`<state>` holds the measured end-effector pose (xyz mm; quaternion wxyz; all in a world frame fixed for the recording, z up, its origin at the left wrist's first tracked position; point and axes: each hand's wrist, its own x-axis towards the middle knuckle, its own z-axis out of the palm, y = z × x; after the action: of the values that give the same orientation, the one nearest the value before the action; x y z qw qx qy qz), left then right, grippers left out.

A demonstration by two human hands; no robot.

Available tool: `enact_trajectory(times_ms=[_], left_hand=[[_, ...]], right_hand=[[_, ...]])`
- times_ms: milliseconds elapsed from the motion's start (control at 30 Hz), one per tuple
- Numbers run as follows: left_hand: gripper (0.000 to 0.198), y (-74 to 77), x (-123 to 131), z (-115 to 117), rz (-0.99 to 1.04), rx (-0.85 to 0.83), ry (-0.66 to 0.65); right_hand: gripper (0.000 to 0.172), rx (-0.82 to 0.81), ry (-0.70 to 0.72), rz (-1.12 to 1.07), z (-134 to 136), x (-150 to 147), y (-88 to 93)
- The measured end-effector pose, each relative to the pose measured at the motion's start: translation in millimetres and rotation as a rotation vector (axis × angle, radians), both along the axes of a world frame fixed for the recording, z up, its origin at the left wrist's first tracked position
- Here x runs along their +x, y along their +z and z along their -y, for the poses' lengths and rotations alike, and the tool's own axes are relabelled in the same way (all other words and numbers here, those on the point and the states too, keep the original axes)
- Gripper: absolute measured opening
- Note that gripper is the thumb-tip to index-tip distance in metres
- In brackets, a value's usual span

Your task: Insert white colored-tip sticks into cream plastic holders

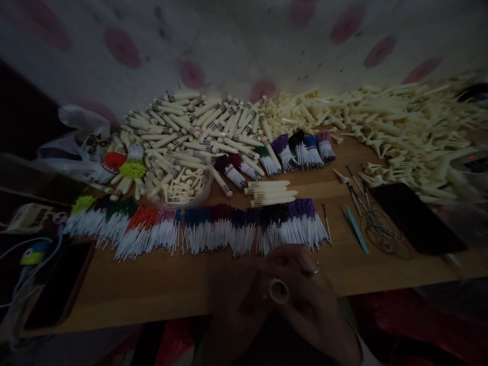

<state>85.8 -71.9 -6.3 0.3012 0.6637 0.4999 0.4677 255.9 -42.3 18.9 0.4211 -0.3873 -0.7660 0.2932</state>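
Note:
Both of my hands meet at the table's front edge, low in the dim head view. A pale hollow pen barrel is held between them, its round open end facing the camera. My right hand, with a ring on one finger, is closed around the barrel. My left hand is dark and blurred against the barrel's left side, its fingers hard to make out. Just beyond the hands stretches a row of white refills with coloured ends. Several cream pen barrels lie side by side behind that row.
Piles of cream pen parts cover the back. A clear tub holds small parts. Bundled refills lie mid-table. Tweezers, coiled bands and a dark phone are right; another phone is left.

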Motion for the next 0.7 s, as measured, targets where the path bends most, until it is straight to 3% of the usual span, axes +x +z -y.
enact_trajectory(times_ms=[67,167,267,367,433,533,700], left_hand=[[0.028,5.6,-12,-7,-0.032,-0.003,0.046],[0.008,8.5,-31,-28,-0.189,-0.01,0.274],[0.01,5.2,-42,-53,-0.446,-0.062,0.445],[0.014,1.1,-40,-72,-0.656,-0.215,0.479],[0.016,0.1,-35,-79,-0.727,-0.292,0.482],[0.017,0.7,-27,-84,-0.741,-0.335,0.495],[0.02,8.9,-26,-86,-0.733,-0.378,0.526]], right_hand=[[0.03,-0.043,-0.027,-0.065,2,7,-3.3],[0.026,-0.136,-0.051,-0.095,6,17,-15.4],[0.032,-0.072,-0.084,-0.062,12,23,-32.8],[0.035,-0.05,-0.106,-0.087,16,23,-47.1],[0.028,-0.098,-0.087,-0.113,17,21,-53.5],[0.016,-0.142,-0.081,-0.094,16,20,-59.7],[0.016,-0.132,-0.089,-0.088,14,21,-65.2]])
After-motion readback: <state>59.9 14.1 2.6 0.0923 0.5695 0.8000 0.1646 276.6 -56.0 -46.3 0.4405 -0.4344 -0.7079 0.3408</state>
